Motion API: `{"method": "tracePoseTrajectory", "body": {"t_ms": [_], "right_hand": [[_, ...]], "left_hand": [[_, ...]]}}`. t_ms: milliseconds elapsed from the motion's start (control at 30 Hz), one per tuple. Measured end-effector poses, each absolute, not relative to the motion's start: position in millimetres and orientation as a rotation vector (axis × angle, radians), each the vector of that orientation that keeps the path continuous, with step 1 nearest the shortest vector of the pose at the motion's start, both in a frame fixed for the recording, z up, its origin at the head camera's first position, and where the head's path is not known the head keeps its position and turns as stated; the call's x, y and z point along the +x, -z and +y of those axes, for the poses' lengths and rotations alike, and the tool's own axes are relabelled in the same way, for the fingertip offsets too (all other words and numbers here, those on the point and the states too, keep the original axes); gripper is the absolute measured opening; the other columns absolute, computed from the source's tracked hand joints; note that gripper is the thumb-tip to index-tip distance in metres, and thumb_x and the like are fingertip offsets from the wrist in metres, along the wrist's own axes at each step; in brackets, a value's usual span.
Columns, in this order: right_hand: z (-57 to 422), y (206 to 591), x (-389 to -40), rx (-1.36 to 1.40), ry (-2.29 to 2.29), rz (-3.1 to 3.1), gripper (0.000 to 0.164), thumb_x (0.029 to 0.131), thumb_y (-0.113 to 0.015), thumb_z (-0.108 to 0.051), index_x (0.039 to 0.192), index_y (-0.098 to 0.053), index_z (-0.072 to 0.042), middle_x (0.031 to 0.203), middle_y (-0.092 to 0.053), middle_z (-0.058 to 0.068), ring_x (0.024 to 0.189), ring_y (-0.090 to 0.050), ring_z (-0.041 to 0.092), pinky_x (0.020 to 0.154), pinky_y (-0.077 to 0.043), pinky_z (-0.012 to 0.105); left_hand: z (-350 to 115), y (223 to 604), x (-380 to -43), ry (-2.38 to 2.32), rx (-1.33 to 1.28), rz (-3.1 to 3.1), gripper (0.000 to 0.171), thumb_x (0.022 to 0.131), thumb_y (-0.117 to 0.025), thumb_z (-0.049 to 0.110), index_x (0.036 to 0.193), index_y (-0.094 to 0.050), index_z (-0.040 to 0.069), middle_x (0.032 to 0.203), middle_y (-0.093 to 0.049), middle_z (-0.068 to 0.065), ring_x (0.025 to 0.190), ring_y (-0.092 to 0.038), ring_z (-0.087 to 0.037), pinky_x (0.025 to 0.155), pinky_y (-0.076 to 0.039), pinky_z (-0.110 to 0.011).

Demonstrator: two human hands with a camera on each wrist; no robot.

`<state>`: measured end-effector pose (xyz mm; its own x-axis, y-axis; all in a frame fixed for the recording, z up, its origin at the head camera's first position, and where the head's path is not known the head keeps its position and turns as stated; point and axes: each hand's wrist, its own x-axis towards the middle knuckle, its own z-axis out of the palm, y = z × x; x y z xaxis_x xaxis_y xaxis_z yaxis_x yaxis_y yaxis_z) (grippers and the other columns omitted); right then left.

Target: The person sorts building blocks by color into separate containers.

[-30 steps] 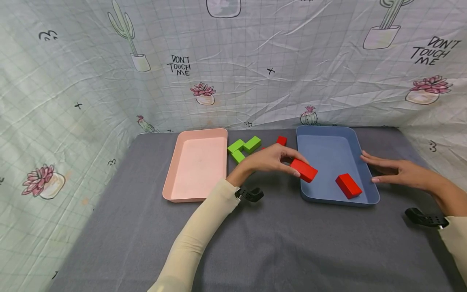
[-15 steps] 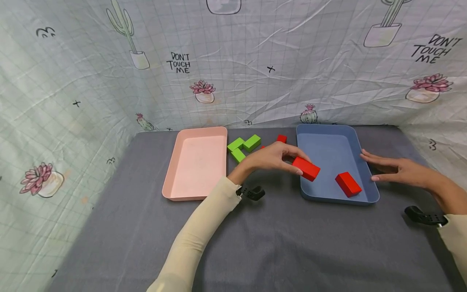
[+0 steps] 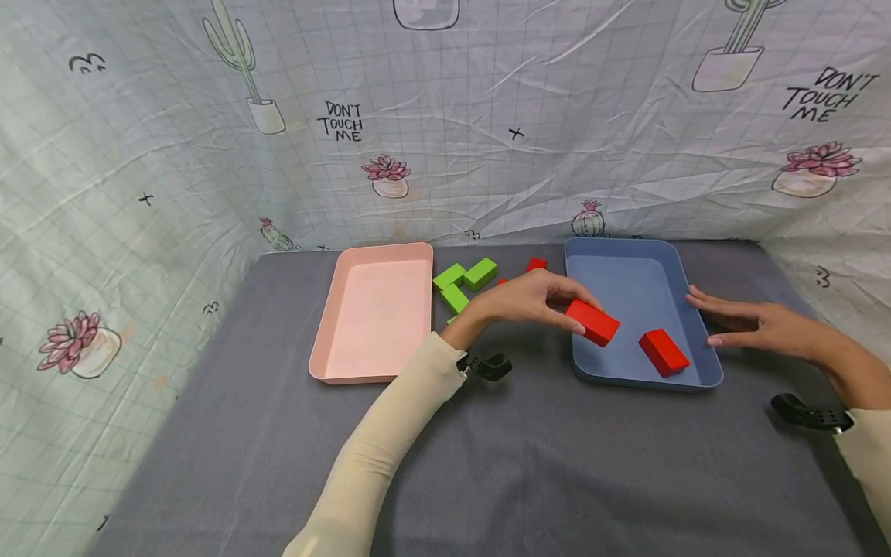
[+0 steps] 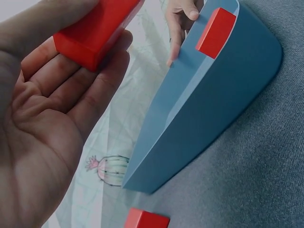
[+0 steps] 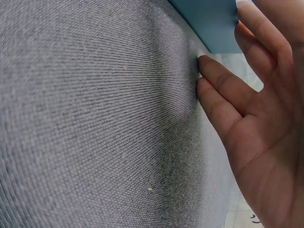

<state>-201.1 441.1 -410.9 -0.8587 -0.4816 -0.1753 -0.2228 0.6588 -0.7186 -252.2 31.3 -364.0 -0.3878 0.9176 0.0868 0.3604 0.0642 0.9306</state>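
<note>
My left hand (image 3: 525, 300) pinches a red block (image 3: 594, 322) between thumb and fingers, over the left side of the blue tray (image 3: 619, 271). The left wrist view shows the held red block (image 4: 97, 35) above the palm, with the tray's wall (image 4: 204, 104) beyond it. A second red block (image 3: 664, 353) lies inside the tray near its front right corner. My right hand (image 3: 773, 329) is at the tray's right edge, its fingers extended. In the right wrist view, fingertips (image 5: 244, 12) of that hand meet the tray's blue wall (image 5: 209, 23).
A pink tray (image 3: 376, 317) stands on the left of the grey cloth. Between the trays lie several green blocks (image 3: 480, 274) and a red block (image 3: 537, 264), partly hidden behind my left hand. A printed curtain (image 3: 445, 155) rises along the back.
My left hand has moved a little to the right, carrying the red block further over the blue tray. The right hand keeps its place at the tray's edge.
</note>
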Motion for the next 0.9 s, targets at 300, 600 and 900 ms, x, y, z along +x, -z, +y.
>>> {"method": "tracePoseTrajectory", "body": {"t_ms": [300, 600, 900], "right_hand": [[442.3, 411.8, -201.4, -0.554, 1.025, 2.527, 0.072, 0.096, -0.069, -0.016, 0.160, -0.036, -0.020, 0.150, -0.019, -0.042, 0.124, -0.018, -0.032, 0.114, -0.007, 0.076], [442.3, 411.3, -202.2, -0.569, 1.008, 2.536, 0.072, 0.096, -0.069, -0.016, 0.160, -0.036, -0.021, 0.149, -0.019, -0.043, 0.123, -0.019, -0.033, 0.110, -0.010, 0.080], [442.5, 411.4, -203.4, -0.561, 0.991, 2.537, 0.073, 0.097, -0.069, -0.018, 0.161, -0.034, -0.021, 0.148, -0.018, -0.044, 0.122, -0.018, -0.033, 0.114, -0.011, 0.075]], "left_hand": [[37.1, 366.4, -256.9, -1.292, 1.255, 1.824, 0.038, 0.091, -0.076, 0.005, 0.128, -0.067, 0.001, 0.118, -0.069, -0.005, 0.097, -0.066, -0.018, 0.091, -0.057, -0.031], [43.5, 366.2, -261.1, -1.296, 1.271, 1.846, 0.037, 0.090, -0.077, 0.007, 0.126, -0.070, 0.004, 0.114, -0.071, 0.000, 0.094, -0.067, -0.018, 0.089, -0.056, -0.031], [48.8, 366.7, -264.9, -1.292, 1.256, 1.850, 0.037, 0.091, -0.077, 0.008, 0.127, -0.069, 0.004, 0.115, -0.070, 0.000, 0.096, -0.067, -0.018, 0.089, -0.056, -0.030]]}}
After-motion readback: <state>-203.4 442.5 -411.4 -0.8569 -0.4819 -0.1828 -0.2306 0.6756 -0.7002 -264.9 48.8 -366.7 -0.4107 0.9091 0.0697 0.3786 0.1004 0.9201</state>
